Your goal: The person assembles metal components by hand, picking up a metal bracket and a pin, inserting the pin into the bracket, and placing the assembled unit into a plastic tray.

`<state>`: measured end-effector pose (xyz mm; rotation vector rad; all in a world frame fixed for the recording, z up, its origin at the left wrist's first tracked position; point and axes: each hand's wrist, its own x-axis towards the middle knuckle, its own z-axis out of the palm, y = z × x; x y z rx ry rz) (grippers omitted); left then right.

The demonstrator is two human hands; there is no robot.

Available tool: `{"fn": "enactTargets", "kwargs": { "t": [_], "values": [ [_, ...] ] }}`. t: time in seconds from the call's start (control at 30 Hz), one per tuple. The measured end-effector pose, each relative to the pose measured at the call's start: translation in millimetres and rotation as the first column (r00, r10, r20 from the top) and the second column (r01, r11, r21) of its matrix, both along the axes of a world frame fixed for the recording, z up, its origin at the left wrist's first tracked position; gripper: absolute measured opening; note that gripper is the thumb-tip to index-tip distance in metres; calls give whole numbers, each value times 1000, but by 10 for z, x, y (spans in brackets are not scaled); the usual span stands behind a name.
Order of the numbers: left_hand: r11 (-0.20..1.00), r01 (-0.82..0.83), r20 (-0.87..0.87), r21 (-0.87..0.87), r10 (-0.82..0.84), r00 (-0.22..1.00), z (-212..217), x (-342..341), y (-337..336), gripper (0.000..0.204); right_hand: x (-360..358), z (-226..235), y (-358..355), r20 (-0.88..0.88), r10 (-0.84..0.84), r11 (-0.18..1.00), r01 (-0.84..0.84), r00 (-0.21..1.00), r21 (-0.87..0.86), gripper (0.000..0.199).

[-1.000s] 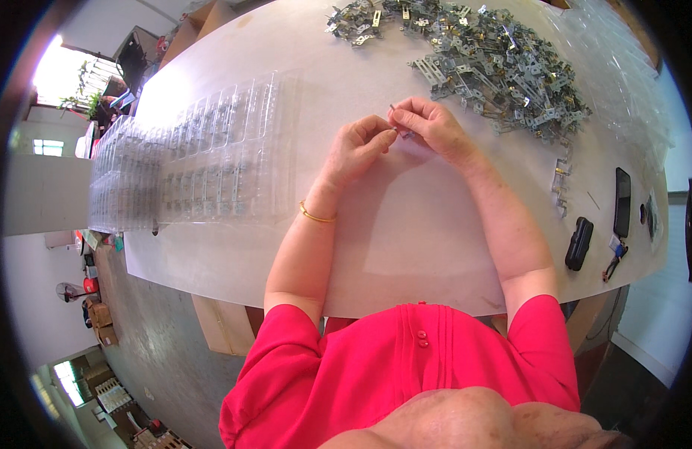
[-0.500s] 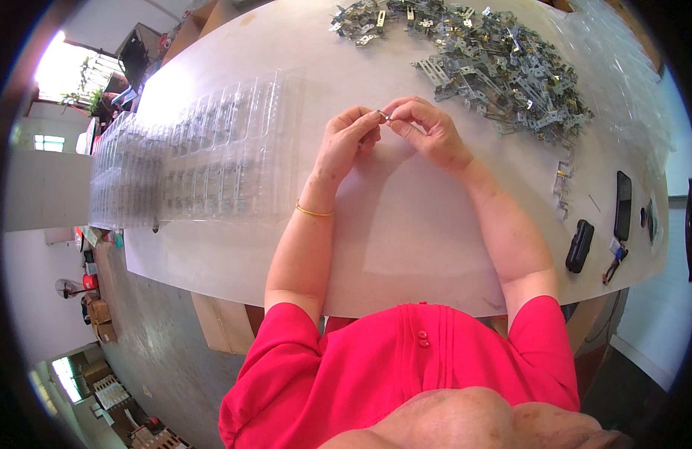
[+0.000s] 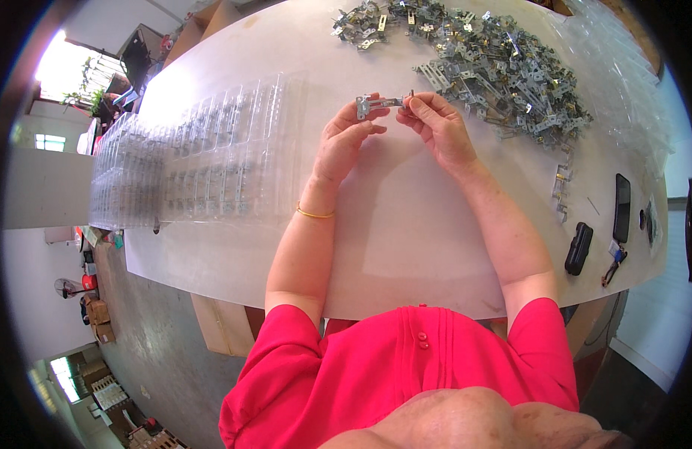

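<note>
A small silvery metal bracket (image 3: 381,103) is held crosswise between my hands above the table. Its wide, holed end rests against the fingers of my left hand (image 3: 341,146); the thumb of that hand sits a little below the part. My right hand (image 3: 445,133) pinches the narrow right end between thumb and fingertips. Just beyond and right of my hands lies a big heap of similar metal brackets (image 3: 510,71). Clear plastic trays (image 3: 267,150) stand stacked to the left, with rows of brackets showing in their slots.
On the right of the white table (image 3: 421,254) lie a black case (image 3: 579,247), a dark phone (image 3: 622,208), a small blue-handled tool (image 3: 617,262) and a thin pin (image 3: 593,205). A short line of brackets (image 3: 561,183) trails from the heap. Clear plastic packaging (image 3: 623,90) covers the far right.
The bracket, mostly hidden by my fingers before, is now turned sideways and exposed. My hands have moved slightly apart, with my left fingers opened out behind it.
</note>
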<state>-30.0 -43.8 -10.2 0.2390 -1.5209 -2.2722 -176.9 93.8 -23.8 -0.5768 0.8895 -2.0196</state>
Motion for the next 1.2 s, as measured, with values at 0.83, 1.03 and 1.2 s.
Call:
{"fn": "enactTargets", "kwargs": {
  "t": [0.83,1.03,1.2],
  "values": [
    [986,-146,199,-84,160,967,11,27,11,24,337,290,6,-568,-29,939,218,822,268,14],
    [969,-167,233,-182,207,950,40,21,49,23,317,244,0,-575,-45,937,234,817,260,15],
    [926,-184,205,-329,260,944,13,34,40,22,324,208,-8,-650,-73,906,324,756,274,16]
  ]
}}
